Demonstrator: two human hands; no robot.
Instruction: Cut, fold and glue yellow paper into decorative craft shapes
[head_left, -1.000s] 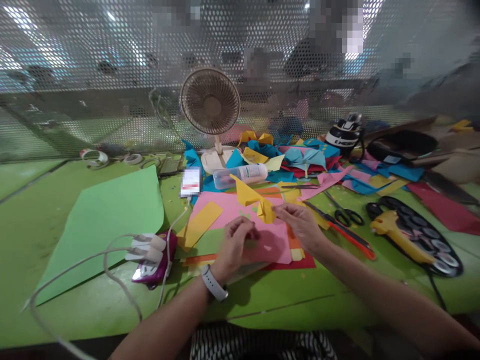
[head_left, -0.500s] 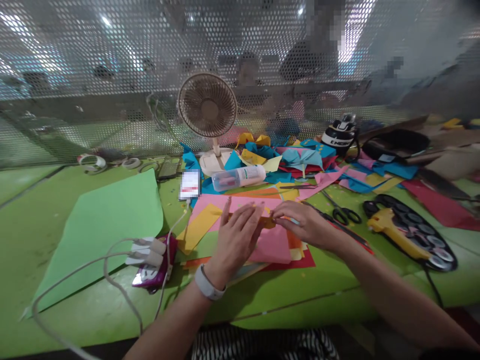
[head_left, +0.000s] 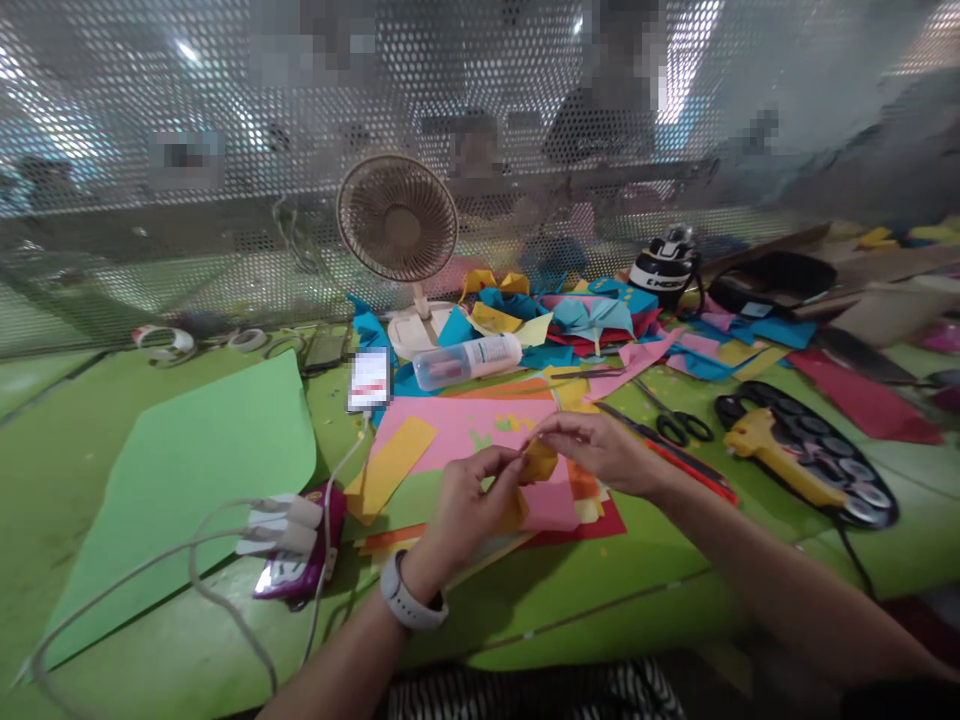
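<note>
A small piece of orange-yellow paper is pinched between my two hands, above the stacked coloured sheets. My left hand has thumb and fingers closed on its left side, and my right hand pinches its upper edge. Under them lies a pink sheet with tiny green and yellow paper bits scattered on it. An orange-yellow paper strip rests to the left of my left hand. Part of the held paper is hidden by my left fingers.
Black-handled scissors and a yellow glue gun on a black palette lie to the right. Behind are a clear bottle, a fan and a scrap pile. Green paper and charger cables lie left.
My left hand has gone from flat, extended fingers over the paper to a pinch on it. The orange-yellow piece now shows more between my hands, and the small bits on the pink sheet are uncovered.
</note>
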